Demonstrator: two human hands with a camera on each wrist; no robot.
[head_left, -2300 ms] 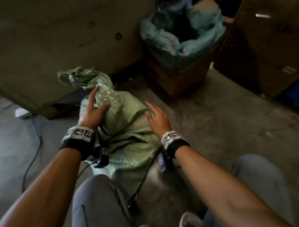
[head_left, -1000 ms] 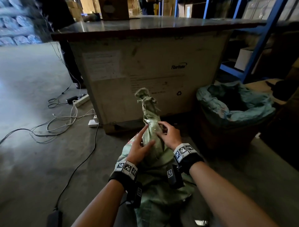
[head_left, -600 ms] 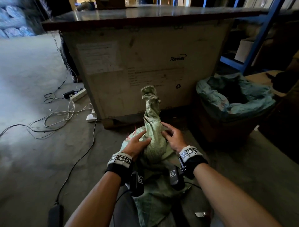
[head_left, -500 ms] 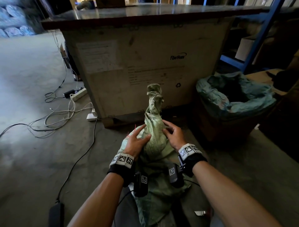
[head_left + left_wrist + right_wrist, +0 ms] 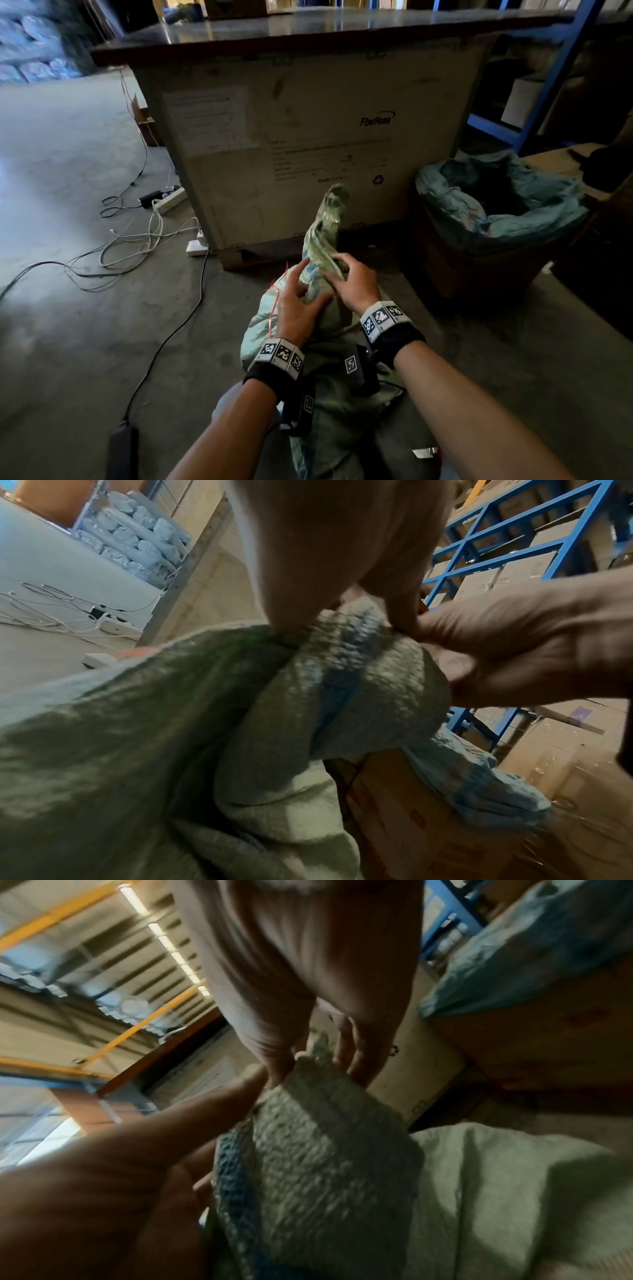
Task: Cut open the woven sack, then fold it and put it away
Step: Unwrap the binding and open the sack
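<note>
A pale green woven sack (image 5: 267, 329) lies on the concrete floor between my knees, and its twisted neck (image 5: 325, 219) stands upright. My left hand (image 5: 310, 284) holds the neck low on its left side, thumb across the front and forefinger stretched up along the fabric. My right hand (image 5: 339, 272) pinches a fold of the neck from the right. In the left wrist view the cloth (image 5: 342, 647) rises between the thumb and fingers of my left hand (image 5: 346, 620). In the right wrist view my right hand (image 5: 318, 1069) nips the sack's edge (image 5: 325, 1150). A red string (image 5: 274, 301) hangs beside the neck.
A large wooden crate (image 5: 308, 144) stands just behind the sack. A box bin with a blue-green liner (image 5: 496, 212) is at the right. Cables and power strips (image 5: 144, 236) trail over the floor at the left. A small metal object (image 5: 424, 452) lies by my right leg.
The sack's neck, slumped to the left 2.3 s ago, now stands upright between both hands. The right hand moved from the sack's body onto the neck. The left forefinger has straightened.
</note>
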